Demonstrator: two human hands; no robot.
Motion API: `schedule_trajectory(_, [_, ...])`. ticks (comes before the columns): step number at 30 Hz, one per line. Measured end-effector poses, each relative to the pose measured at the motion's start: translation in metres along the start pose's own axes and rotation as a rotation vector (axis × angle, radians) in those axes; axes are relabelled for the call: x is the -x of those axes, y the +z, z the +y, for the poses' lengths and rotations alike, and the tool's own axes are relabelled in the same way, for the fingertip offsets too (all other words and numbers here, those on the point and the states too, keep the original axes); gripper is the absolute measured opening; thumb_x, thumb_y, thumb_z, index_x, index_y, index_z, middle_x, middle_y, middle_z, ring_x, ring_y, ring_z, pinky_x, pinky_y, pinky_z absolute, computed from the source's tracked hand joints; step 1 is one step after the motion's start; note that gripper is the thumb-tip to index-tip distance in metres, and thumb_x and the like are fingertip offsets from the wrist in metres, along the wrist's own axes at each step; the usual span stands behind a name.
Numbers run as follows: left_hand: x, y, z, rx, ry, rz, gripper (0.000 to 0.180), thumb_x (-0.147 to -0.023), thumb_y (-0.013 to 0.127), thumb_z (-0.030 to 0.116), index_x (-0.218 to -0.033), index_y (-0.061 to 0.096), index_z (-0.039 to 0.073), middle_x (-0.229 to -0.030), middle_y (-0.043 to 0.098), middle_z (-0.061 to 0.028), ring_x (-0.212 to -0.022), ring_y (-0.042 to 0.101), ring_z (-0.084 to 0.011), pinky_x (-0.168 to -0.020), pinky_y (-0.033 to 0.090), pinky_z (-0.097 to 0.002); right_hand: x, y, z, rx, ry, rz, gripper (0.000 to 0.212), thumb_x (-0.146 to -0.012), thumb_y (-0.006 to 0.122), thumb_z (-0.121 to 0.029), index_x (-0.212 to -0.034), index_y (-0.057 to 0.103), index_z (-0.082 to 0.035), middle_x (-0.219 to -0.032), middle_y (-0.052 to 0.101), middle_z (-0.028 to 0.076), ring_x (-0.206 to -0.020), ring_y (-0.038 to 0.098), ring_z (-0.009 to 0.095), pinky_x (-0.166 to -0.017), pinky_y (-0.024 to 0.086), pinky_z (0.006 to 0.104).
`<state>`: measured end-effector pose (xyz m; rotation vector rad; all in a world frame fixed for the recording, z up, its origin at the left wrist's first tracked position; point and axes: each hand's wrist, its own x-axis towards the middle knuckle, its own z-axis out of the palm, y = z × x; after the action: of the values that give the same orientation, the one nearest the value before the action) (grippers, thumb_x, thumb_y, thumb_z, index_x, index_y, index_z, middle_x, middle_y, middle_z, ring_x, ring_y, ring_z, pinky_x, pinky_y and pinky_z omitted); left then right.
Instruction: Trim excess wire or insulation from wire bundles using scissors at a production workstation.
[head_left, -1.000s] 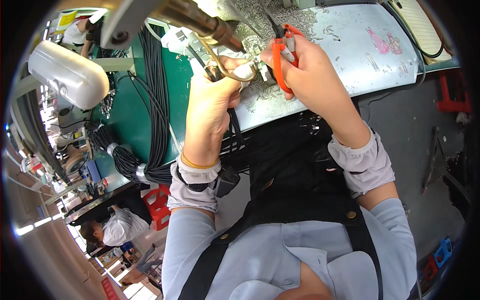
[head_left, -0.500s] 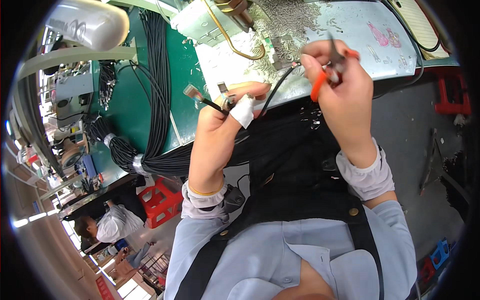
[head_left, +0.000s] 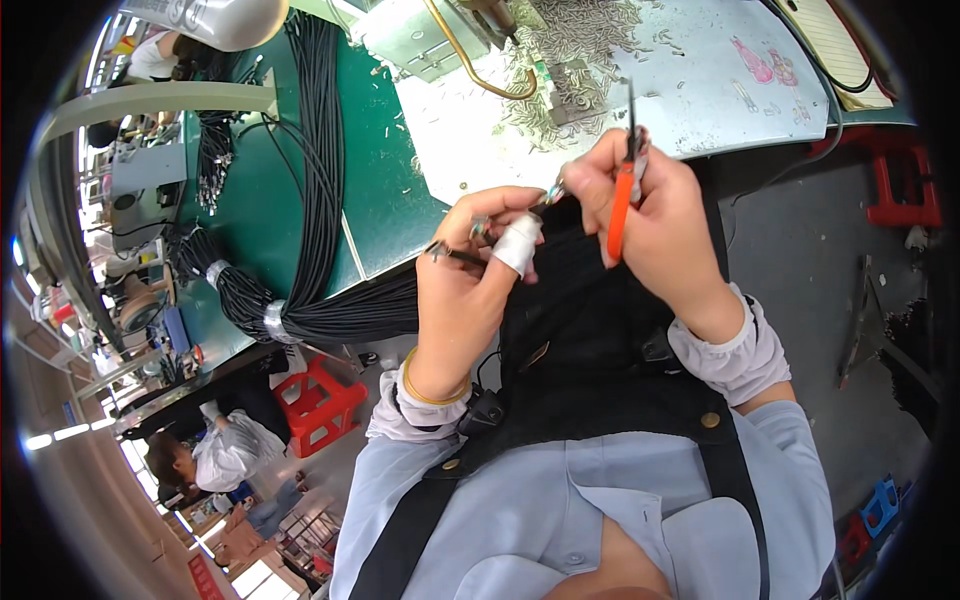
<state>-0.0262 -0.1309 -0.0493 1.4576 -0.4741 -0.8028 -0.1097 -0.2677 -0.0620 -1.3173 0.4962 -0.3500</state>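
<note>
My left hand (head_left: 462, 275), with white tape round its thumb, is closed on black cables (head_left: 466, 257). Their short ends poke out between the fingers, some with small connectors or bare coloured wires. At its fingertips, one cable end fans into thin coloured wires (head_left: 553, 192). My right hand (head_left: 665, 215) pinches at these wires with thumb and forefinger. Tucked in the same hand are orange-handled scissors (head_left: 620, 210), dark blades pointing up and away from the cable. Both hands are above my black apron (head_left: 590, 310), near the table's front edge.
A thick tied bundle of black cables (head_left: 350, 315) runs along the green table (head_left: 375, 200) to my left. Small metal pins (head_left: 590, 40) lie heaped beside a bench machine (head_left: 430, 50). A red stool (head_left: 320, 405) and another person (head_left: 235, 450) are at the left.
Both hands have come closer together and nearer my body. The right hand has lowered and turned the scissors upright. The cable stretched between the hands is now gathered at the left fingertips.
</note>
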Motion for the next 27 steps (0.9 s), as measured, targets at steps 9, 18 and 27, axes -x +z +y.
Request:
schedule_trajectory(9, [-0.004, -0.002, -0.006, -0.390, 0.423, 0.031, 0.016, -0.079, 0.052, -0.007, -0.094, 0.053, 0.000, -0.079, 0.055, -0.0024, -0.067, 0.050, -0.0067, -0.057, 0.038, -0.0178, -0.005, -0.004, 0.002, -0.355, 0.374, -0.368, 0.019, -0.085, 0.054, -0.018, -0.075, 0.054, -0.003, -0.058, 0.052, 0.002, -0.037, 0.043, 0.008, -0.036, 0.032, 0.0194])
schedule_trajectory(18, [-0.001, -0.017, 0.002, 0.515, -0.316, -0.095, 0.016, -0.075, 0.059, -0.004, -0.089, 0.052, 0.001, -0.078, 0.055, -0.0028, -0.049, 0.038, -0.0006, -0.038, 0.021, -0.0153, -0.012, -0.011, 0.015, 0.854, -1.085, -0.041, 0.012, -0.069, 0.062, -0.011, -0.080, 0.060, -0.010, -0.060, 0.052, 0.000, -0.044, 0.049, 0.014, -0.039, 0.035, 0.0231])
schedule_trajectory(27, [0.005, 0.002, -0.004, -0.345, 0.329, 0.107, 0.019, -0.075, 0.060, -0.003, -0.093, 0.055, 0.001, -0.080, 0.055, -0.0036, -0.062, 0.050, -0.0040, -0.052, 0.039, -0.0154, 0.005, -0.007, 0.011, 0.987, -1.002, -0.084, 0.006, -0.077, 0.058, -0.007, -0.083, 0.057, -0.005, -0.061, 0.054, 0.001, -0.048, 0.052, 0.012, -0.044, 0.041, 0.0212])
